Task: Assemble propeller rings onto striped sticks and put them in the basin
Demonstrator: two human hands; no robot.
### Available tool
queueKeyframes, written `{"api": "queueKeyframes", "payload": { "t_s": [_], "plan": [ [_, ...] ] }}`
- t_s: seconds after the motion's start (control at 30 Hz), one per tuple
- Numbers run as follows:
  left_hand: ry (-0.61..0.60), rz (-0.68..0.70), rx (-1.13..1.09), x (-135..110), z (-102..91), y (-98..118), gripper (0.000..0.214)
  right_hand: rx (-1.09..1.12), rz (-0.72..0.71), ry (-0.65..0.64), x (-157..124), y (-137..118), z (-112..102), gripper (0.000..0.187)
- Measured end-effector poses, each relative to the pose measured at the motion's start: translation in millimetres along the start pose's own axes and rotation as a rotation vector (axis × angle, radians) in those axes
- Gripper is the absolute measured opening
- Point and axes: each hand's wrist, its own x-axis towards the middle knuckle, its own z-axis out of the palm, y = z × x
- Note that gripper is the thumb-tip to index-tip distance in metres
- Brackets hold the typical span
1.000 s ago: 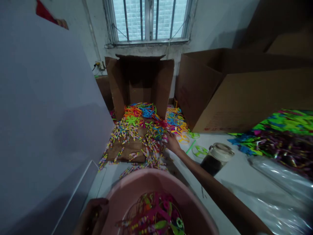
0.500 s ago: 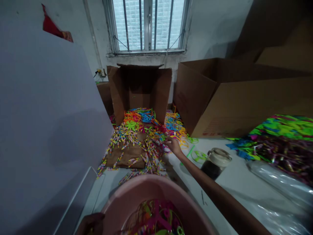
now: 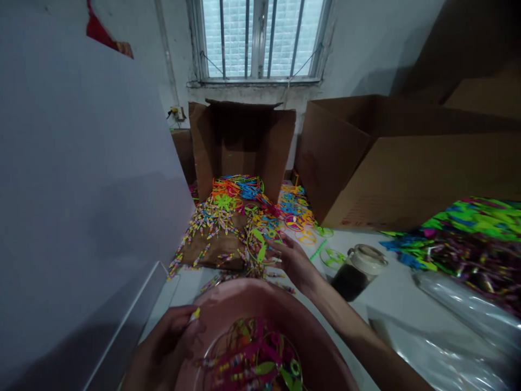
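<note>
My right hand [image 3: 293, 262] is pinched on a green ringed propeller [image 3: 260, 245], held just above the table in front of the pile of coloured propellers and sticks [image 3: 240, 214]. My left hand [image 3: 163, 347] is low at the rim of the pink basin [image 3: 248, 298], fingers closed on a small coloured stick [image 3: 195, 314]. The basin holds several assembled propeller toys [image 3: 254, 361].
An open cardboard box [image 3: 243, 142] lies on its side behind the pile. A large carton [image 3: 411, 163] stands at the right. A lidded jar [image 3: 358, 269] sits right of my forearm. Coloured packs [image 3: 468, 233] and clear plastic bags [image 3: 456, 326] lie right. A white panel [image 3: 81, 190] rises left.
My right hand has drawn back from the pile toward the basin with a green propeller in it. My left hand has risen into view at the basin's rim holding a stick.
</note>
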Motion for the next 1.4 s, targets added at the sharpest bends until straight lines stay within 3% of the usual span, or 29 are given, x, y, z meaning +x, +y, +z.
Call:
{"api": "queueKeyframes", "payload": {
  "t_s": [0.23,0.43,0.53,0.67,0.87,1.13,1.4],
  "plan": [
    [-0.143,0.176,0.059,9.5,20.1,38.9,0.034,0.243,0.189,-0.179,-69.3,0.0,32.0,0.045],
    [-0.177,0.205,-0.016,5.0,38.2,48.4,0.025,0.185,0.281,-0.331,-98.3,10.5,37.2,0.010],
    [-0.190,0.267,-0.056,3.6,39.0,49.7,0.022,0.187,0.280,-0.373,-106.0,11.9,38.0,0.015],
    [-0.176,0.281,-0.135,-0.6,41.8,49.4,0.019,0.231,0.302,-0.347,-110.9,9.6,39.4,0.022],
    [-0.017,0.362,-0.146,-13.5,49.2,43.3,0.010,0.359,0.229,-0.200,-119.3,4.3,47.0,0.016],
    [-0.062,0.374,0.049,-19.0,48.9,42.5,0.013,0.373,0.229,-0.208,-136.8,-0.1,61.4,0.031],
    [-0.112,0.328,0.111,-19.3,46.3,49.8,0.018,0.356,0.192,0.018,-143.6,13.6,57.5,0.034]
  ]
}}
